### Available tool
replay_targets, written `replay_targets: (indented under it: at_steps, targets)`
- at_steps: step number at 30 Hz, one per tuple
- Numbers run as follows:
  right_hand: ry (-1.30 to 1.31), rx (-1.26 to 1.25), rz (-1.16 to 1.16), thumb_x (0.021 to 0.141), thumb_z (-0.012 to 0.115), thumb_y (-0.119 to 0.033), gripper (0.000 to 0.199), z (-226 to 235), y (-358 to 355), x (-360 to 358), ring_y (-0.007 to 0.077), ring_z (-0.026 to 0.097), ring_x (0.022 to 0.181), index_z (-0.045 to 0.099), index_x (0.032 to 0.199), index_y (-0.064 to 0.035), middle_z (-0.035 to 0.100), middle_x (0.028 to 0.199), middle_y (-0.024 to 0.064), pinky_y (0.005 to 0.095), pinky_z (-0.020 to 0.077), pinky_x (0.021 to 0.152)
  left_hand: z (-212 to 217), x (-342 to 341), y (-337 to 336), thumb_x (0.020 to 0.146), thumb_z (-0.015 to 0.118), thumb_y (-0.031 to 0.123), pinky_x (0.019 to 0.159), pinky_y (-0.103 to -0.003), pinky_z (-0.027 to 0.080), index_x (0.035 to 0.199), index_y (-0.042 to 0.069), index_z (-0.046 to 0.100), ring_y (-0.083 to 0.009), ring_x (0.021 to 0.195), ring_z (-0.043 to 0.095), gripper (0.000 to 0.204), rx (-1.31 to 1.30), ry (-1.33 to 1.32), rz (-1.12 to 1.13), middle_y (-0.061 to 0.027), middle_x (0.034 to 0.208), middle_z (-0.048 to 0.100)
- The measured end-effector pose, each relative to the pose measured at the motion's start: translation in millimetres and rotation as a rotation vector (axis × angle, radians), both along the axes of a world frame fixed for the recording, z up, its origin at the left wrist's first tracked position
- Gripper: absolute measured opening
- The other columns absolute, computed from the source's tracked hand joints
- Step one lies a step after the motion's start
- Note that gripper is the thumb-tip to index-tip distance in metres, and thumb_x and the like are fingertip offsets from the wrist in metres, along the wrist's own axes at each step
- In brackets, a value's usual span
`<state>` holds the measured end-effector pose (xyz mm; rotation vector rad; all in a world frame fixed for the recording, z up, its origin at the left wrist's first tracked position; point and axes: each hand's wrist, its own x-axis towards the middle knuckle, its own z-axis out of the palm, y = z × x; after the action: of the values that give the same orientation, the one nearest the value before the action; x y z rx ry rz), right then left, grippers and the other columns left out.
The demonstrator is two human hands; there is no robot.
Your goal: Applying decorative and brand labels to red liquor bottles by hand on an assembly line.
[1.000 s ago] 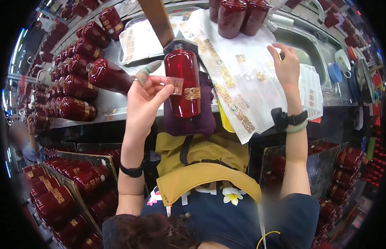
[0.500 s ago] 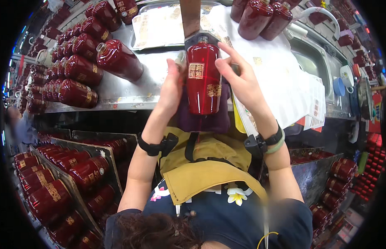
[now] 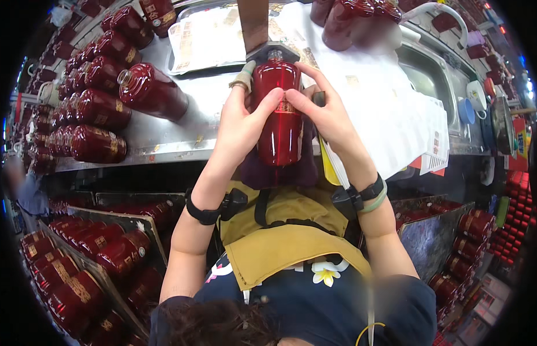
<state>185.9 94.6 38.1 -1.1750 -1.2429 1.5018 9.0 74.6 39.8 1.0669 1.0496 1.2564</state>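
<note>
steel worktop across upper frame, glossy under bright light | steel sink upper right | rows of red bottles lying upper left | crates of red bottles lower left | more red bottles lower right

wrists: black bands, pale green band on right | torso: dark navy flower-print shirt, mustard apron

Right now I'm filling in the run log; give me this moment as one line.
left hand: grips red bottle | right hand: thumb pressing gold label | bottle lying on dark cloth, steel counter
</note>
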Motion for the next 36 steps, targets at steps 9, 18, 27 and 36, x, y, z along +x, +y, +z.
replay_targets:
  at_steps: [9, 18, 27, 36]
  targets:
    - [-0.067, 0.029, -0.057, 0.089, 0.082, -0.028, 0.070, 0.6, 2.7, -3.5, 0.0019, 0.042, 0.065, 0.051, 0.147, -0.0024, 0.045, 0.070, -0.0083, 0.0207, 0.0328, 0.059, -4.6, -9.1, 2.1, 0.102, 0.067, 0.017, 0.112, -0.033, 0.044, 0.155, -0.004, 0.033, -0.0185, 0.132, 0.055, 0.067, -0.097, -0.195, -0.032, -0.0149, 0.144, 0.055]
    - [-0.056, 0.051, -0.103, 0.090, 0.081, -0.025, 0.059, -6.0, 5.1, -5.3, 0.0015, 0.042, 0.067, 0.059, 0.141, -0.0048, 0.047, 0.072, -0.0094, 0.0197, 0.0337, 0.061, -4.6, -4.3, 5.4, 0.100, 0.069, 0.021, 0.109, -0.034, 0.047, 0.154, -0.005, 0.034, -0.0204, 0.127, 0.059, 0.069, -0.080, -0.081, 0.006, -0.0182, 0.141, 0.058]
    - [-0.068, 0.045, -0.060, 0.086, 0.085, -0.026, 0.071, 1.3, 0.6, -4.5, 0.0031, 0.044, 0.073, 0.055, 0.146, -0.0023, 0.048, 0.078, -0.0069, 0.0195, 0.0371, 0.064, -4.4, -8.7, 5.8, 0.101, 0.070, 0.023, 0.111, -0.034, 0.046, 0.152, -0.006, 0.036, -0.0207, 0.129, 0.058, 0.068, -0.091, -0.096, -0.007, -0.0190, 0.143, 0.057]
    - [-0.036, 0.006, -0.040, 0.088, 0.085, -0.025, 0.071, 5.1, 2.0, -0.9, 0.0026, 0.049, 0.073, 0.054, 0.146, 0.0001, 0.051, 0.078, -0.0069, 0.0191, 0.0403, 0.067, -8.3, -11.3, 6.3, 0.103, 0.067, 0.025, 0.110, -0.033, 0.045, 0.149, -0.005, 0.043, -0.0185, 0.129, 0.057, 0.060, -0.139, -0.173, 0.014, -0.0166, 0.140, 0.060]
